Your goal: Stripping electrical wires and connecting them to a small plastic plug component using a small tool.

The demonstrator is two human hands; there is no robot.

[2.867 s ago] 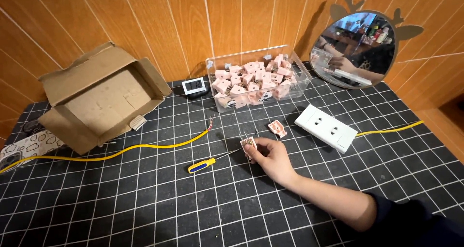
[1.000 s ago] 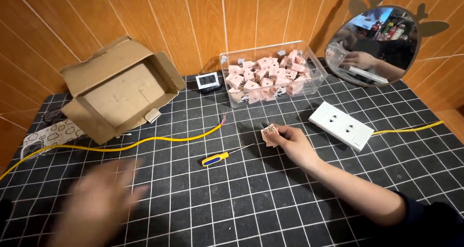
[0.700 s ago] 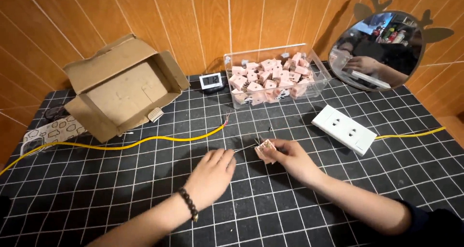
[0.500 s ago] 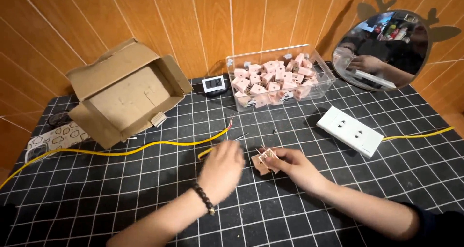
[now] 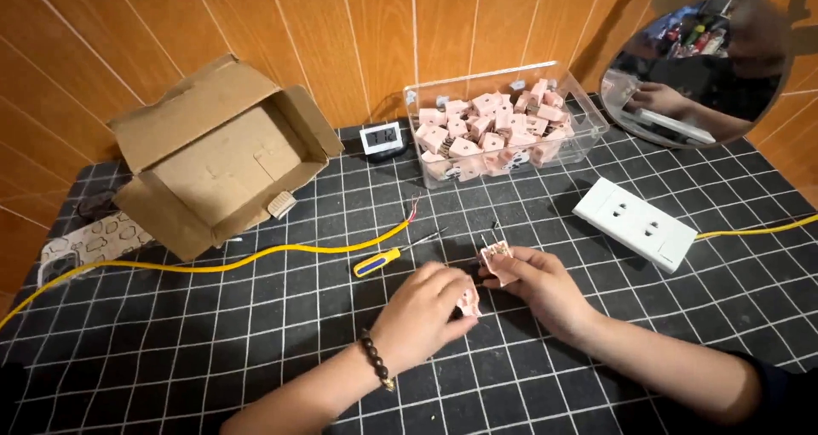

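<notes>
Head view: two small pink plug parts sit at mid-mat, one in each hand. The right hand (image 5: 545,286) pinches a pink part (image 5: 498,259) with metal prongs pointing up, fingers closed on it. The left hand (image 5: 426,314), a bead bracelet (image 5: 376,361) at its wrist, grips another pink piece (image 5: 468,301) just below it, fingers curled round it. Just left of the hands lies a yellow-handled screwdriver (image 5: 382,260), beside the bare end of a yellow cable (image 5: 256,263) that runs off left. A white socket strip (image 5: 635,223) lies to the right. Behind, a clear bin (image 5: 511,120) holds many pink parts; a small clock (image 5: 382,138), an open cardboard box (image 5: 217,158) and a round mirror (image 5: 703,69) stand around it.
</notes>
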